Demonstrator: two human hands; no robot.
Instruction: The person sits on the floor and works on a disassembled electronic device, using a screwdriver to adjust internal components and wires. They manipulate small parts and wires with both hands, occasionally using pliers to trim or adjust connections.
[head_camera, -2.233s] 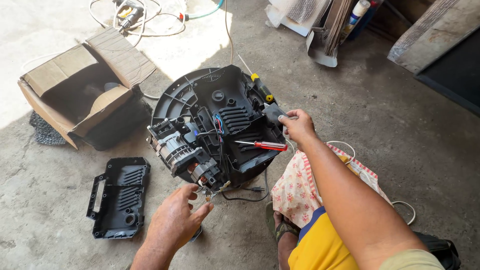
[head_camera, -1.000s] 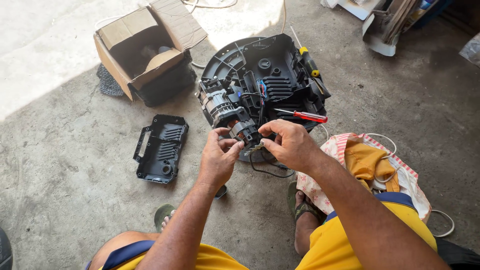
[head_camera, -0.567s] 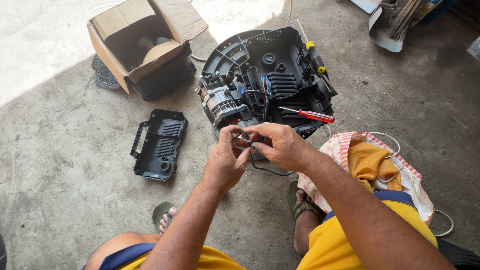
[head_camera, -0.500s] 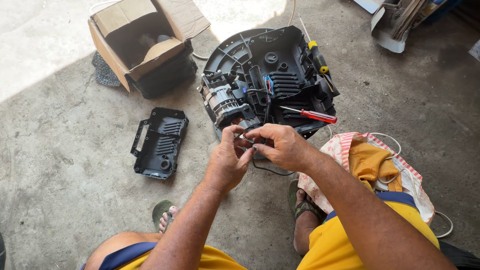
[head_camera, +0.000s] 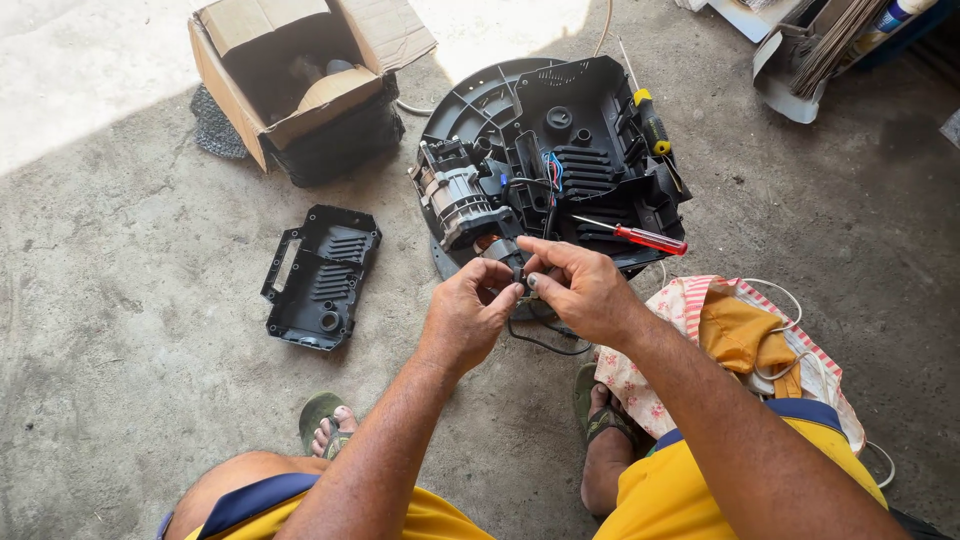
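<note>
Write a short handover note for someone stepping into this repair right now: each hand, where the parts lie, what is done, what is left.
Left hand and right hand: both pinch a small dark part at the motor end.
Opened black housing lies on the concrete; motor exposed.
Red screwdriver and yellow screwdriver rest on the housing.
Done: black cover is off, lying left.
Left: cover not refitted.

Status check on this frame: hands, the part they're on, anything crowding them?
Left hand and right hand both pinch a small dark part at the opened black housing. Red screwdriver lies just behind the right hand. Black cable loops underneath.
</note>
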